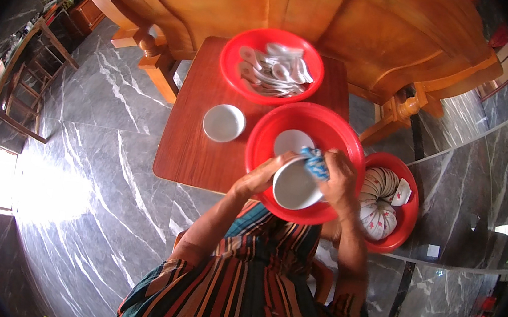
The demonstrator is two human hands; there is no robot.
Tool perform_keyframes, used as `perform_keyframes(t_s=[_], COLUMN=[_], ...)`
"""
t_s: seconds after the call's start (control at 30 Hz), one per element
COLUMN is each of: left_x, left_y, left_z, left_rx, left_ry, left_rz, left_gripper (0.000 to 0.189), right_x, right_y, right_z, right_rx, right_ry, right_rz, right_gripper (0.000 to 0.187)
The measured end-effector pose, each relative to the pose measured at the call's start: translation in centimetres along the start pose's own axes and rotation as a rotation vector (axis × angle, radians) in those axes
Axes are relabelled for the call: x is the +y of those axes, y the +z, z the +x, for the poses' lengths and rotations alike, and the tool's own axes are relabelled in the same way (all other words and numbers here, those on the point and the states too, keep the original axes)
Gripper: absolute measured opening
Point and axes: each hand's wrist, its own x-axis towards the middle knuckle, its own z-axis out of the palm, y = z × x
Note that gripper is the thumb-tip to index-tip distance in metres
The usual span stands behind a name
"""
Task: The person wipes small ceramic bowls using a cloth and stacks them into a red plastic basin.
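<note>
My left hand (262,174) grips the rim of a white bowl (296,188), which is tilted so its inside faces up toward me. A blue and white cloth (315,163) is bunched in my right hand (341,177) and touches the bowl's far rim. Both hands are over a red plastic basin (266,132) at the front right of a small wooden table. Inside that basin, partly hidden behind the held bowl, lies another white round dish (293,142). Left of the basin, a white bowl (224,123) stands upright on the table.
A second red basin (231,65) full of white spoons (278,70) sits on the table (189,151)'s far side. Lower right, a red tub (407,221) holds stacked patterned bowls (377,218). A wooden bench (306,15) stands beyond the table. Marble-patterned floor (110,152) surrounds it.
</note>
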Motion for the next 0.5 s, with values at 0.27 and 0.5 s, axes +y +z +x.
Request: perform_keyframes(t_s=[0.27, 0.5], left_x=[0.1, -0.3], left_y=[0.7, 0.3], left_z=[-0.3, -0.6], left_rx=[0.086, 0.099], left_ry=[0.034, 0.202], left_rz=[0.090, 0.061], left_gripper=[0.091, 0.053], right_x=[-0.6, 0.8], right_y=[0.3, 2.3], right_z=[1.4, -0.5], right_rx=[-0.077, -0.062], right_ry=[-0.008, 0.442], right_rz=[-0.001, 0.061], right_gripper=[0.027, 0.033])
